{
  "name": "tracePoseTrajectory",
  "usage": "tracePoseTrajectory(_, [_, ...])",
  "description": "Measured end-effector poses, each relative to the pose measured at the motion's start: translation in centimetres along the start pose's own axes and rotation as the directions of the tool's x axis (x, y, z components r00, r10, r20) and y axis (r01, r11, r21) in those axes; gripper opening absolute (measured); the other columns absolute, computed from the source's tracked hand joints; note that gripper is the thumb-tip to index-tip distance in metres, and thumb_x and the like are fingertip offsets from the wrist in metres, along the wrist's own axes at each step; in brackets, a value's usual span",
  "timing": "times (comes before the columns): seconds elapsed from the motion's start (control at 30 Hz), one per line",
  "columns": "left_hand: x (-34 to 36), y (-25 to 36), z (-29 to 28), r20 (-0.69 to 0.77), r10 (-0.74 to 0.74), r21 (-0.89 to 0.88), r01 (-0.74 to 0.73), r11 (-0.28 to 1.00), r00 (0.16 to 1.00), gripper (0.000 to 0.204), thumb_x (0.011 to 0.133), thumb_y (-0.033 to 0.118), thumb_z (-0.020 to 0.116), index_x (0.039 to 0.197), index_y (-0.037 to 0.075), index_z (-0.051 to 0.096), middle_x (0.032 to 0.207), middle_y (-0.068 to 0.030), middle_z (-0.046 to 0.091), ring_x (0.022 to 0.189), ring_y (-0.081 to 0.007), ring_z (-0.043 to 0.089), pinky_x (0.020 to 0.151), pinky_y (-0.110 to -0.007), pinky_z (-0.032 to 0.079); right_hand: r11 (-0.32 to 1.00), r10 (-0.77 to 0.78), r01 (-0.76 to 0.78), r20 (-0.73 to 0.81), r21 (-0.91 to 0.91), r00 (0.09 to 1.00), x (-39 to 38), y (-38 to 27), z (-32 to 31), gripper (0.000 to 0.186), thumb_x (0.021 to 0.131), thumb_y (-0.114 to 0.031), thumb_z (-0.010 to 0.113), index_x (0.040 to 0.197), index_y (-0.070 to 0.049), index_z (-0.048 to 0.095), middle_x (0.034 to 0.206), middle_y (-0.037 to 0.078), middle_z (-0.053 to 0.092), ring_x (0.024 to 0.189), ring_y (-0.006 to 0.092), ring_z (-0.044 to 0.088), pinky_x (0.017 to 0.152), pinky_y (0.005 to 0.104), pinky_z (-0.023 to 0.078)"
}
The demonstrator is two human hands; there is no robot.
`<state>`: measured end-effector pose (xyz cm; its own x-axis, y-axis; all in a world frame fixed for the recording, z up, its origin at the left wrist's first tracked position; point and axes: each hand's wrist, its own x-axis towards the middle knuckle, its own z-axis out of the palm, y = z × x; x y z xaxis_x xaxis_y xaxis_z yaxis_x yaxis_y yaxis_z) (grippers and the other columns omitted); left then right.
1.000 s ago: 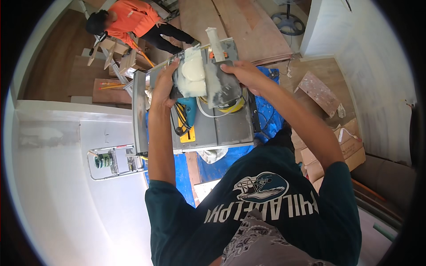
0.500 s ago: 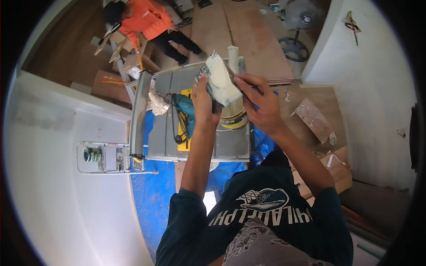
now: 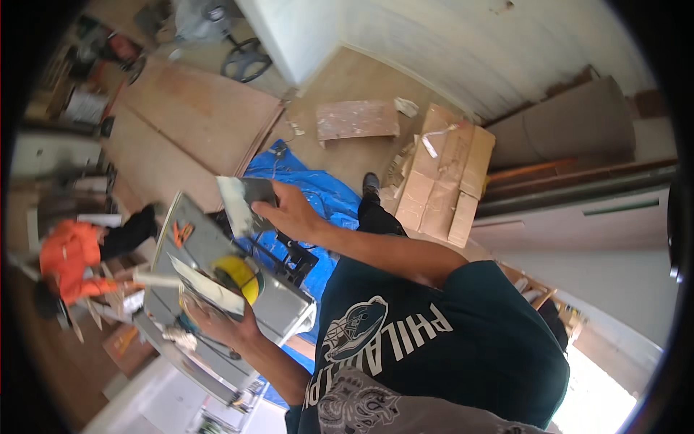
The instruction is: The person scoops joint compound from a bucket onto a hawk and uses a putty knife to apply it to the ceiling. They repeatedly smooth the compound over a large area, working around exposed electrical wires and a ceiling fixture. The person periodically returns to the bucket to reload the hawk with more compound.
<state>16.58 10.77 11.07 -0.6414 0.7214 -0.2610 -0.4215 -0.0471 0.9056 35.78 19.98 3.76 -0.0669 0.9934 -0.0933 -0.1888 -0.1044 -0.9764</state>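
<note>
My left hand (image 3: 220,322) is closed around a flat, broad scraper (image 3: 206,286) with cream-coloured putty spread along its face. Apart from it and farther to the right, my right hand (image 3: 293,210) grips a wide putty knife (image 3: 242,206), its blade smeared with the same putty. Beyond my left hand a yellow bucket (image 3: 237,278) stands on a grey worktable (image 3: 282,315), partly hidden by the scraper. A pale stick (image 3: 155,280) shows past the scraper. An orange clamp (image 3: 183,233) lies at the table's far end.
Blue sheeting (image 3: 318,192) covers floor beside the table. To the right lie flattened cardboard (image 3: 444,177), a speckled board (image 3: 358,121) and a large brown roll (image 3: 578,126) along the wall. Wide wooden panels (image 3: 188,108) lie beyond. A person in orange (image 3: 69,257) is at far left.
My view has swung to the right, bringing the cardboard and brown roll into sight. My hands, close together before, are now apart, the putty knife drawn away from the scraper.
</note>
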Motion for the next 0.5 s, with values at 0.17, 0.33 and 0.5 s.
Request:
tracePoseTrajectory(0.17, [0.2, -4.6, 9.0, 0.147, -0.358, -0.039, 0.367, 0.930, 0.922, 0.037, 0.097, 0.034, 0.054, 0.123, 0.008, 0.057, 0.104, -0.0069, 0.069, 0.088, -0.0176, 0.070, 0.059, -0.035, 0.061, 0.804, 0.506, -0.405, -0.143, 0.436, 0.851, 1.0, 8.2, -9.7, 0.032, 0.086, -0.013, 0.065, 0.116, -0.003, 0.064, 0.104, 0.007, 0.068, 0.097, 0.0179, 0.062, 0.088, 0.0320, 0.048])
tracePoseTrajectory(0.33, [2.1, -7.5, 20.5, 0.246, -0.317, 0.010, 0.324, 0.946, 0.916, 0.034, 0.099, 0.032, 0.049, 0.120, 0.008, 0.058, 0.096, -0.0062, 0.068, 0.068, -0.0173, 0.067, 0.052, -0.032, 0.058, 0.791, 0.587, -0.431, -0.340, 0.434, 0.735, 1.9, 9.5, -22.5, 0.035, 0.084, -0.013, 0.069, 0.115, 0.000, 0.061, 0.105, 0.008, 0.068, 0.098, 0.0176, 0.064, 0.090, 0.0329, 0.049])
tracePoseTrajectory(0.5, [3.2, -8.4, 30.0, 0.424, -0.311, 0.050, 0.320, 0.946, 0.851, 0.028, 0.099, 0.027, 0.053, 0.117, 0.006, 0.058, 0.093, -0.0072, 0.066, 0.069, -0.0144, 0.066, 0.049, -0.030, 0.057, 0.794, 0.498, -0.200, -0.426, 0.574, 0.755, 3.3, 5.3, -29.0, 0.041, 0.081, -0.013, 0.072, 0.119, 0.001, 0.060, 0.109, 0.009, 0.067, 0.101, 0.0186, 0.062, 0.093, 0.0333, 0.047])
